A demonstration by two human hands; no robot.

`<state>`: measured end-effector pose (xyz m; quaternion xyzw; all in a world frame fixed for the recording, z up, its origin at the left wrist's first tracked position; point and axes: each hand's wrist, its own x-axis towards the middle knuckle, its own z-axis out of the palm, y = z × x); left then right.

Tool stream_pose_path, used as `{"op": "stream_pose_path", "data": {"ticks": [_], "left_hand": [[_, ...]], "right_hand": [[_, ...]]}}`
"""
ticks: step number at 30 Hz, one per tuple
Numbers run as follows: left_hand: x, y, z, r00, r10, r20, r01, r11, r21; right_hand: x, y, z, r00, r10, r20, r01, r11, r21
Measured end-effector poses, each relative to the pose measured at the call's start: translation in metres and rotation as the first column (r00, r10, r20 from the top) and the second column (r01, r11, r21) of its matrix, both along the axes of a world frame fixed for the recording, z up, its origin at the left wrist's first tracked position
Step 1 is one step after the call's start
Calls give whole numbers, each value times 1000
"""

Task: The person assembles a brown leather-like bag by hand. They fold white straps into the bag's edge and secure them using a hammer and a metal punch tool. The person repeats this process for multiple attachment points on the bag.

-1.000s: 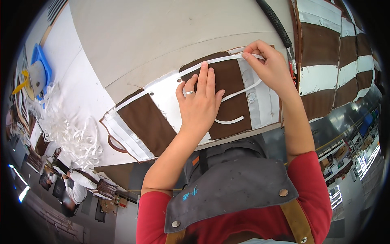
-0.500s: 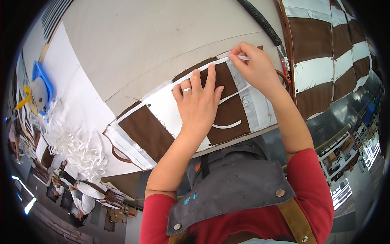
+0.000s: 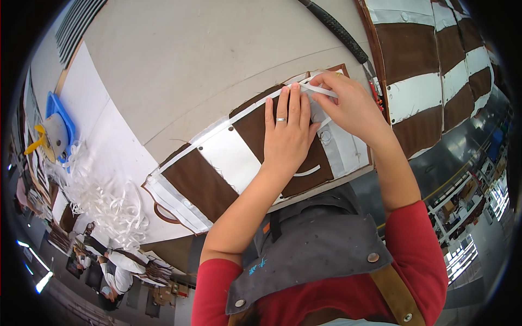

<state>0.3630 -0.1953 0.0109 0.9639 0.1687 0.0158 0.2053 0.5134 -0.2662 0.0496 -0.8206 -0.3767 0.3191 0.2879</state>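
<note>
White strip [image 3: 322, 91] along the panel's [image 3: 198, 175] far edge

Brown-and-white panel lies slantwise on the table [image 3: 179, 65], near the person. Left hand [image 3: 288, 136] flat on it—fingers straight, nearly together, tips on the strip at the edge. Right hand [image 3: 347, 104] just beside, thumb and forefinger pinching the strip. Tangled white pile [image 3: 106, 204] well left; black-handled tool [image 3: 340, 33] beyond the right hand.

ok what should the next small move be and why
Perhaps the right hand should lay the white strip it pinches along the far edge of the panel: that stretch angles off the edge, while the left hand rests close by.
</note>
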Motion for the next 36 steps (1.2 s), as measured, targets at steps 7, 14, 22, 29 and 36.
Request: {"op": "stream_pose_path", "data": {"ticks": [7,14,22,29,36], "left_hand": [[1,1,4,999,28,23,-26,995,-92],[5,0,8,999,36,2,-36,998,-46],[14,-6,6,998,57,-17,-56,997,61],[22,-9,6,997,65,-48,-57,987,148],[26,-8,4,993,69,-91,-52,982,181]], "right_hand": [[1,-4,21,998,-47,39,52,989,-136],[22,-11,12,950,-284,-132,280,959,-50],[24,-6,-2,942,-322,-89,319,946,-55],[23,-6,-13,939,-325,-110,327,945,-1],[22,-7,-17,951,-302,-60,304,953,12]]}}
